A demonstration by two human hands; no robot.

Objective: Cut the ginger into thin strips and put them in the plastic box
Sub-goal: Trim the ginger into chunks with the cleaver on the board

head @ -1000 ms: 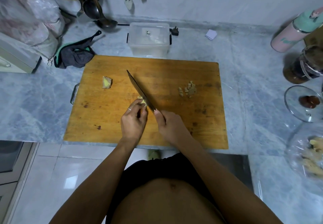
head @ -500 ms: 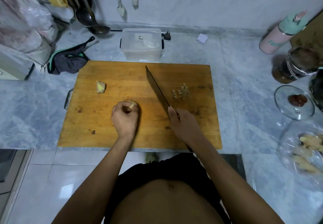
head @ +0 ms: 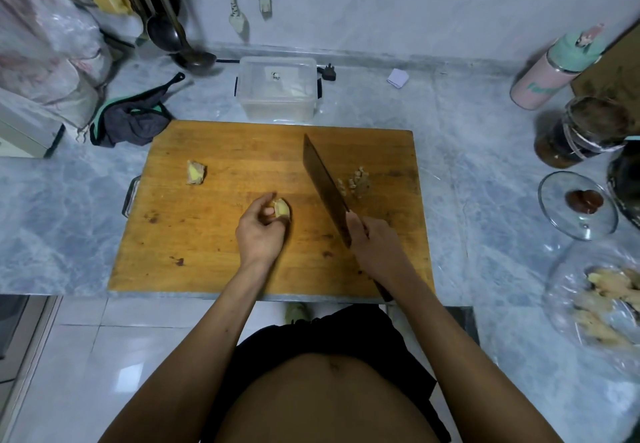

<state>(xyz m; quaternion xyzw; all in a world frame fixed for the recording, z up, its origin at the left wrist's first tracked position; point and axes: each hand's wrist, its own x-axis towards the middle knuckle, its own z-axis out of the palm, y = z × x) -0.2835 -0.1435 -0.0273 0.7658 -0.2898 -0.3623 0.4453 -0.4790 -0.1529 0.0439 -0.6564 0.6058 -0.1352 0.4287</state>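
On the wooden cutting board (head: 214,242), my left hand (head: 261,231) holds a yellow ginger piece (head: 281,208) with curled fingers near the board's middle. My right hand (head: 375,247) grips a cleaver (head: 325,186) by its handle, the dark blade pointing away and left. A small pile of cut ginger bits (head: 356,183) lies just right of the blade. Another ginger chunk (head: 196,172) sits on the board's left part. The clear plastic box (head: 277,91) stands behind the board's far edge.
A dark cloth (head: 133,119) lies at the board's far left corner. At the right stand a pink bottle (head: 554,72), a jar (head: 585,131), a glass lid (head: 577,200) and a clear bag of ginger (head: 609,300). Ladles hang at the back left.
The cleaver has come off the ginger and swung to the right, beside the cut bits. My left hand has drawn the ginger piece slightly left and curled round it.
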